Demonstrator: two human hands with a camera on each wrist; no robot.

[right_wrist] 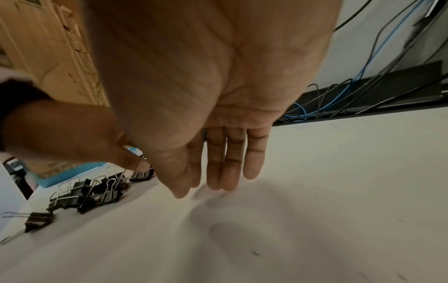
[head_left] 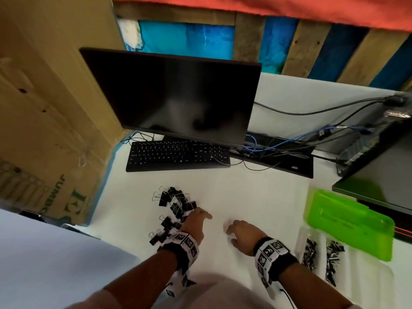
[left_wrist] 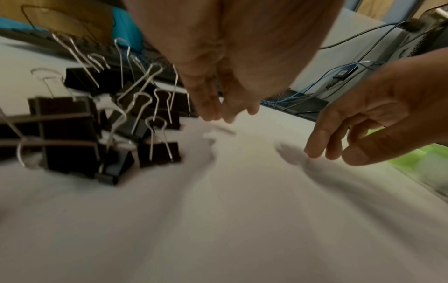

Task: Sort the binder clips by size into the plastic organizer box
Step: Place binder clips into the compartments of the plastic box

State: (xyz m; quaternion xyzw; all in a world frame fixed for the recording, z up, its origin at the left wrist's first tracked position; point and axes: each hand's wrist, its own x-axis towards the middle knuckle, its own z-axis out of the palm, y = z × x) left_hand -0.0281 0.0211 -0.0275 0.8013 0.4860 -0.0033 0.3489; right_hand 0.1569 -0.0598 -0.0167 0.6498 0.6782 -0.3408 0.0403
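Note:
A pile of large black binder clips (head_left: 176, 206) with silver wire handles lies on the white table (head_left: 256, 197), left of centre. My left hand (head_left: 198, 216) hovers at the pile's right edge. In the left wrist view its fingers (left_wrist: 208, 103) point down, loosely straight, with nothing between them, right beside the clips (left_wrist: 97, 124). My right hand (head_left: 229, 230) is over bare table to the right, holding nothing, with straight fingers (right_wrist: 227, 168) just above the surface. The clear organizer box (head_left: 367, 270) sits at the right with its green lid (head_left: 350, 221) raised. Small clips (head_left: 310, 253) fill two of its compartments.
A black keyboard (head_left: 178, 156) and a dark monitor (head_left: 176, 94) stand behind the pile. Tangled cables (head_left: 267, 148) and a computer case (head_left: 379, 166) are at the back right. A cardboard box (head_left: 44, 130) stands on the left.

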